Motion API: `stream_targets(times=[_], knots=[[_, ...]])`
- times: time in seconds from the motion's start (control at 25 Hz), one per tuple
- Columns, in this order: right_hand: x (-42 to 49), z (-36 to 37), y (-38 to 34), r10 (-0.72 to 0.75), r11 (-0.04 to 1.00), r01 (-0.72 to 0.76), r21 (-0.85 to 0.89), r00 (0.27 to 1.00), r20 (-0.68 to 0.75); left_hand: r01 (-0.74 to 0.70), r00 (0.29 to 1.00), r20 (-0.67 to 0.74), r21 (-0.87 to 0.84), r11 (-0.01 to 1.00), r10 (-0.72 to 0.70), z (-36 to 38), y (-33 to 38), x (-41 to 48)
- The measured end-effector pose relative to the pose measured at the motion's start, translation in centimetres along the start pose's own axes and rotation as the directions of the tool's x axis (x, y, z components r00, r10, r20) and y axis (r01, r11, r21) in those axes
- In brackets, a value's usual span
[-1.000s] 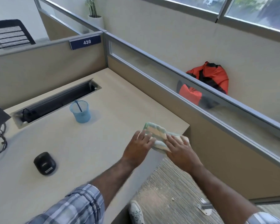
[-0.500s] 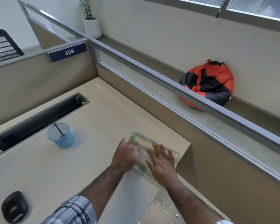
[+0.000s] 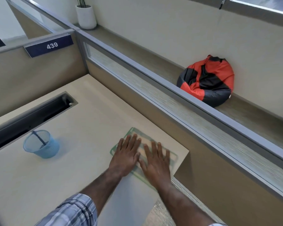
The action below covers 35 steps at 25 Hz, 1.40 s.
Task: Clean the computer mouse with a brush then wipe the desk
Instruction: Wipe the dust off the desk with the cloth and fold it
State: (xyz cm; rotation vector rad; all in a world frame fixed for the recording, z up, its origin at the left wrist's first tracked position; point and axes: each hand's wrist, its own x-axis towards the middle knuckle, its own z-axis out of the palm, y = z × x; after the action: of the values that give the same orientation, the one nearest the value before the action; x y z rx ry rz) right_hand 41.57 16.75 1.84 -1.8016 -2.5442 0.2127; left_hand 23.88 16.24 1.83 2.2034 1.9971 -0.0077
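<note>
Step in hand: judged to be the desk wipe. A green-bordered cloth (image 3: pixel 143 137) is laid flat on the desk (image 3: pixel 88 128), close to the desk corner at 3 o'clock. The left hand (image 3: pixel 126 157) and right hand (image 3: pixel 155 162) are spread side by side, palms down, fingers straight and pressed on the cloth; nothing is pinched.

Next move: even downward pressure and sweeps toward 9 o'clock are judged to be required, halted short of the blue mesh cup (image 3: pixel 41 144), which is set well apart at 9 o'clock of the hands.

Not established: a dark stick (image 3: pixel 38 137) is stood in the cup, but whether it is the brush cannot be told. The computer mouse is not seen. A dark blur is cut off at the 7 o'clock corner. Much of the cloth is hidden beneath the hands.
</note>
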Motion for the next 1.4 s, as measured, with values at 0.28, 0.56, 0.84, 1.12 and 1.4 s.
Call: stream_targets(times=[0.28, 0.56, 0.84, 1.12, 1.4], knots=[[3.0, -0.4, 0.4, 0.056, 0.998, -0.055, -0.028, 0.998, 0.012, -0.059, 0.998, -0.036, -0.021, 0.998, 0.058, -0.2, -1.2, 3.9], [4.5, -0.7, 1.0, 0.073, 0.997, -0.073, -0.010, 0.997, 0.024, -0.069, 0.997, -0.039, -0.029, 0.997, 0.068, 0.1, -1.4, 5.9], [4.5, -0.6, 1.0, 0.075, 0.997, -0.074, -0.024, 0.997, 0.025, -0.045, 0.998, -0.042, -0.052, 0.998, 0.043, 0.2, -1.2, 5.3], [4.3, -1.5, 0.6, 0.052, 0.999, -0.052, -0.014, 0.998, 0.040, 0.049, 0.999, -0.013, -0.056, 0.997, -0.050, -0.3, -1.7, 2.3], [4.4, -2.4, -3.1, -0.175, 0.981, 0.176, -0.076, 0.984, 0.019, 0.207, 0.978, -0.008, -0.019, 0.978, -0.207, -0.9, -3.8, -3.2]])
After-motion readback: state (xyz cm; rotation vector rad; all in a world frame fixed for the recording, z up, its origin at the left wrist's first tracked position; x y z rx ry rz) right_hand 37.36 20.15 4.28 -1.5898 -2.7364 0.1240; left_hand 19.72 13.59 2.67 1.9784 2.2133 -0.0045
